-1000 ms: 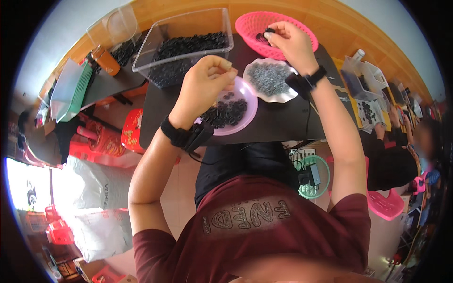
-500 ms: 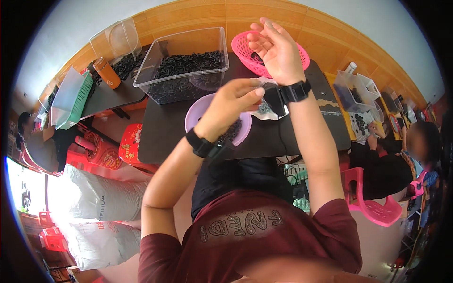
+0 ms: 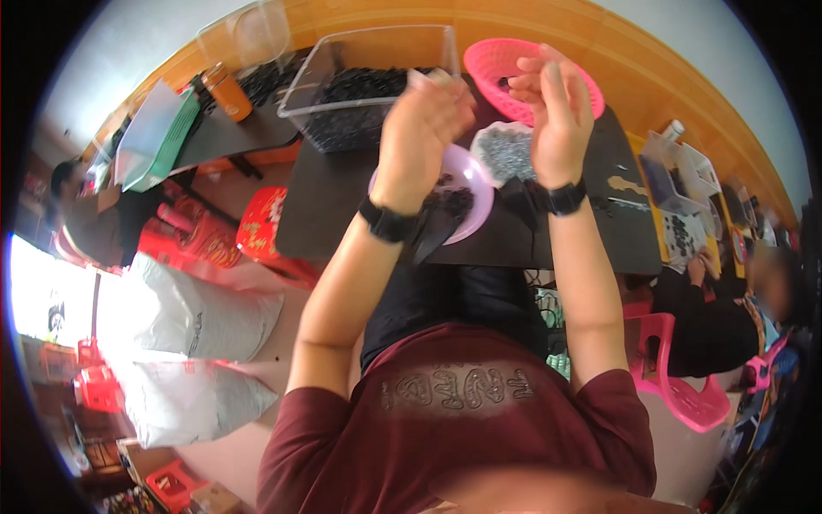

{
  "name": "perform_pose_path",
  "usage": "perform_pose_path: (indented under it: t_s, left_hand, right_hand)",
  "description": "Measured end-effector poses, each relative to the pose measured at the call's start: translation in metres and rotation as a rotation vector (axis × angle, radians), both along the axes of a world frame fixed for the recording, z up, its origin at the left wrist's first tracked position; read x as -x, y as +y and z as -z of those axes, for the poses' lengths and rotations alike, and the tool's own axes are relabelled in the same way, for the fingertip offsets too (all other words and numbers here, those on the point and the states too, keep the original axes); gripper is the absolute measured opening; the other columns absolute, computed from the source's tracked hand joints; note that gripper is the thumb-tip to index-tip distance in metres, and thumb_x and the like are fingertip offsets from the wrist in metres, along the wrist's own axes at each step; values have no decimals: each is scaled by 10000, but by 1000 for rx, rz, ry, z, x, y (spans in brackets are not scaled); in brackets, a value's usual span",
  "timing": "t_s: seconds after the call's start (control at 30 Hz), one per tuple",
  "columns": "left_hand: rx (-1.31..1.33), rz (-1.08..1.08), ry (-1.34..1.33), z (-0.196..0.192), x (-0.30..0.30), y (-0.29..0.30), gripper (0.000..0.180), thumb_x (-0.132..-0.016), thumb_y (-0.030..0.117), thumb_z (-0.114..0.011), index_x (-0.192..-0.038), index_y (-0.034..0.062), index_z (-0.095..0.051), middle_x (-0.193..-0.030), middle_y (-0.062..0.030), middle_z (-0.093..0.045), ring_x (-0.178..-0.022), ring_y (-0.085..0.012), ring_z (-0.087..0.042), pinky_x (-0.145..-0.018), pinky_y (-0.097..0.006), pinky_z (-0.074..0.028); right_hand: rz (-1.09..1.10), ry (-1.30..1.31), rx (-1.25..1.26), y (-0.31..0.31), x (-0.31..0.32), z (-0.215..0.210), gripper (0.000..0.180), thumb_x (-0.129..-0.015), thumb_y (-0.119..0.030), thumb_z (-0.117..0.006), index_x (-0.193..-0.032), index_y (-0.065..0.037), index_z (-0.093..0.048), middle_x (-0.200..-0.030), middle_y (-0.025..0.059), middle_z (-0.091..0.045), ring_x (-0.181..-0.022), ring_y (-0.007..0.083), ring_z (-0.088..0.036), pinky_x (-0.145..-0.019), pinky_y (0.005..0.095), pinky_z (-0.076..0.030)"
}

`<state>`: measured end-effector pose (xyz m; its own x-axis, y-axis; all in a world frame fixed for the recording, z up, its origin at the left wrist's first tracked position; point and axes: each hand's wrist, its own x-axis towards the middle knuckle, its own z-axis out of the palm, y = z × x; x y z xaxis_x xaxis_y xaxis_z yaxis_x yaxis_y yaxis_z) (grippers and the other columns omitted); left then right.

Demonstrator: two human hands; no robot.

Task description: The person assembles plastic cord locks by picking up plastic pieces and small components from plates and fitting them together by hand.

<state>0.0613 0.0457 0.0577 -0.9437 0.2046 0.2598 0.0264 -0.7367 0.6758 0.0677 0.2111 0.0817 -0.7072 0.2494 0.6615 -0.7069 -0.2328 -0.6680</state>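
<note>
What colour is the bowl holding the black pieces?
The bowl is light purple, best seen in the head view.

- An orange tumbler (image 3: 227,92) is standing on a dark side table (image 3: 231,144).
- A green basket (image 3: 177,137) is resting at its left end.
- A red patterned stool (image 3: 261,221) is standing nearby.
- Two white sacks (image 3: 205,313) are lying together on the floor.
- A pink chair (image 3: 676,398) is standing near a co-worker in black (image 3: 702,330).
- Another person (image 3: 90,206) is sitting far left.
- Orange-brown panels (image 3: 548,21) are lining the wall.
</note>
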Motion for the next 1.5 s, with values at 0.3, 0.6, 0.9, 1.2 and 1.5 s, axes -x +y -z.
perform_pose_path:
  t_s: [0.3,0.6,0.9,1.2,1.5]
  left_hand:
    - [-471,-369,-25,1,23,-30,509,-985,500,-502,-1189,33,-494,-1271,-124,-511,-1180,-287,-502,-1034,-434,-416]
    - [293,-1070,789,-11,-27,-35,268,-1042,165,-439,-987,-34,-610,-1118,-155,-600,-850,-176,-628,-693,-269,-543]
    - [130,-502,185,-1,-38,-80,302,-1044,279,-459,-886,32,-530,-673,-9,-413,-549,-75,-375,-439,-200,-274]
    - [1037,-365,402,36,3,-77,416,-959,91,-504,-1374,86,-503,-827,8,-618,-600,-47,-483,-503,-182,-392]
    - [1716,123,820,65,55,-33,144,-804,113,-605,-897,29,-677,-936,-179,-671,-941,-368,-623,-844,-445,-490]
  right_hand:
    - [-299,-70,-174,-73,-74,72,682,-950,-314,-649,-1466,25,-360,-1413,150,-486,-1267,206,-497,-1055,341,-387]
    - [-461,-314,-239,-92,-103,72,515,-913,-55,-666,-1393,5,-490,-1179,65,-621,-1065,109,-563,-942,263,-446]
    - [-51,-289,-681,-3,-80,53,343,-891,-142,-704,-1222,-68,-651,-1052,120,-695,-868,141,-670,-758,279,-539]
    - [312,-402,-1488,96,-2,62,333,-842,-177,-670,-1148,-48,-653,-1076,177,-656,-1023,350,-626,-887,413,-501]
    - [128,-222,-1563,65,25,55,295,-824,-120,-653,-1108,-38,-659,-984,162,-651,-920,345,-622,-797,407,-498]
